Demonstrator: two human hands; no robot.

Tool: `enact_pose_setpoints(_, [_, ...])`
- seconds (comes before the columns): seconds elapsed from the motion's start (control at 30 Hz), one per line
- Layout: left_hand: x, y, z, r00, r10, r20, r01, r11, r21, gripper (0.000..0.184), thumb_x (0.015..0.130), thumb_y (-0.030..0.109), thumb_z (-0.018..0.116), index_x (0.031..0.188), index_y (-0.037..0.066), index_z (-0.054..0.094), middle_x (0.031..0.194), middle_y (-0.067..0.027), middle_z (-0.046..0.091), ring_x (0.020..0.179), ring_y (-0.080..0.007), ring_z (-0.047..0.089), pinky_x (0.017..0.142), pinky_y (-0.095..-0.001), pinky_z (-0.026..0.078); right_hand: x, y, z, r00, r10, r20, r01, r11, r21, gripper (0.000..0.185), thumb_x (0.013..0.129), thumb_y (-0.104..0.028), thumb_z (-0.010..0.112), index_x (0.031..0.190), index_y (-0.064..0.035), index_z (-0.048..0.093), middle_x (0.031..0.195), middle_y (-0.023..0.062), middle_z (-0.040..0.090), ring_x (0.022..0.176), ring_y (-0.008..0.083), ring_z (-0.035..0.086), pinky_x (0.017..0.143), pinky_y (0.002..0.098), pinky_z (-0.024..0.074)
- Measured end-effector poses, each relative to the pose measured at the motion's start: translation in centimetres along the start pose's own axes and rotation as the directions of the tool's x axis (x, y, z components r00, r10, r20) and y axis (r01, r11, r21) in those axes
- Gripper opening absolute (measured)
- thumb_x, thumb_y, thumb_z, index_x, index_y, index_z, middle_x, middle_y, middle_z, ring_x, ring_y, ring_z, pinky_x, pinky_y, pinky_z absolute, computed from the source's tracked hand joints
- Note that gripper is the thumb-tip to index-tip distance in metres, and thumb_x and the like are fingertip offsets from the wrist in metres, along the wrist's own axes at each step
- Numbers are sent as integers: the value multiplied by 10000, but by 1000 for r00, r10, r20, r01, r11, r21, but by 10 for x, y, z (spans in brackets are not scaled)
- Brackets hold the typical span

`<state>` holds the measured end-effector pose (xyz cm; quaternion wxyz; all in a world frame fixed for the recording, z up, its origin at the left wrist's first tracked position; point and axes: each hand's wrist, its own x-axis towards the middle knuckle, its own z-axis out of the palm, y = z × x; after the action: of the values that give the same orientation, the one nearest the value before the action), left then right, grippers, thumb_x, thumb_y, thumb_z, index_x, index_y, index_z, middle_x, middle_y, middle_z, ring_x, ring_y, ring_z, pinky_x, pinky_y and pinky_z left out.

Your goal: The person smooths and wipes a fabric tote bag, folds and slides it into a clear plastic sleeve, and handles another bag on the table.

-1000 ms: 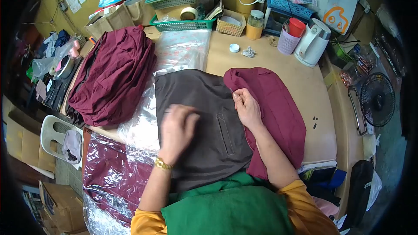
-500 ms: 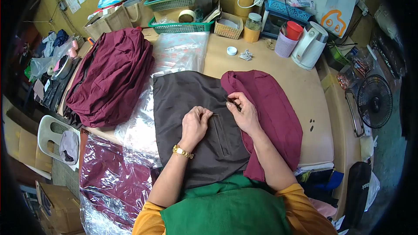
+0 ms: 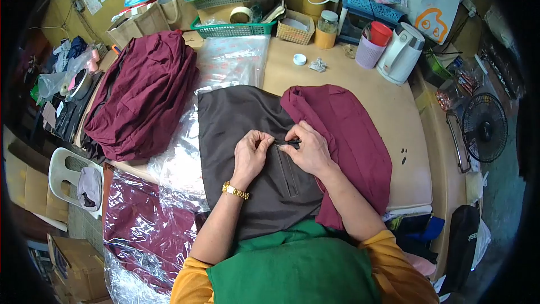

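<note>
Dark brown lining cloth lies spread in front of me, with a long narrow welt pocket slit in it. My left hand, a gold watch on its wrist, pinches the cloth near the slit's upper end. Thumb and fingers of my right hand close around small black snips, whose tip points at the left fingertips. Whether a loose thread is between them is too small to tell. Maroon fabric of the same garment is bunched on the right, under my right forearm.
A heap of maroon garments lies at left on the table. Clear plastic bags and a wrapped maroon garment are beside the work. Along the back stand green baskets, a jar, a purple cup and a kettle.
My right hand has come down and left, bringing the snips to the slit's upper end beside the left fingertips. The left hand has shifted only slightly. The view has tilted a little.
</note>
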<state>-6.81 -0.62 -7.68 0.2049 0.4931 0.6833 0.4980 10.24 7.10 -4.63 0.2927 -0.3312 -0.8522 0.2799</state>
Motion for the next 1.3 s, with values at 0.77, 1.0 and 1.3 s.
enact_pose_setpoints(0.77, [-71, 100, -68, 476, -57, 878, -66, 993, 100, 86, 870, 113, 708, 894, 33, 729, 870, -123, 732, 1028, -275, 695, 834, -360, 548, 40, 53, 11, 922, 378, -84, -222, 693, 686, 273, 931, -260, 722, 854, -8, 651, 671, -64, 520, 613, 32, 413, 534, 242, 331])
enact_pose_setpoints(1.0, [-62, 73, 30, 862, 412, 296, -435, 901, 10, 103, 814, 73, 744, 906, 36, 718, 882, -91, 638, 836, -277, 641, 709, -366, 526, 38, 56, 11, 927, 366, -86, -217, 707, 674, 270, 938, -255, 710, 850, -8, 645, 653, -69, 491, 609, 25, 405, 527, 247, 319])
enact_pose_setpoints(1.3, [-53, 62, -8, 928, 329, 173, -339, 941, 28, 49, 809, 52, 747, 799, 28, 705, 750, -127, 617, 682, -294, 629, 622, -380, 495, 30, 62, 6, 953, 264, -149, -149, 836, 528, 287, 952, -253, 670, 861, 18, 645, 646, -4, 553, 619, 78, 461, 566, 295, 383])
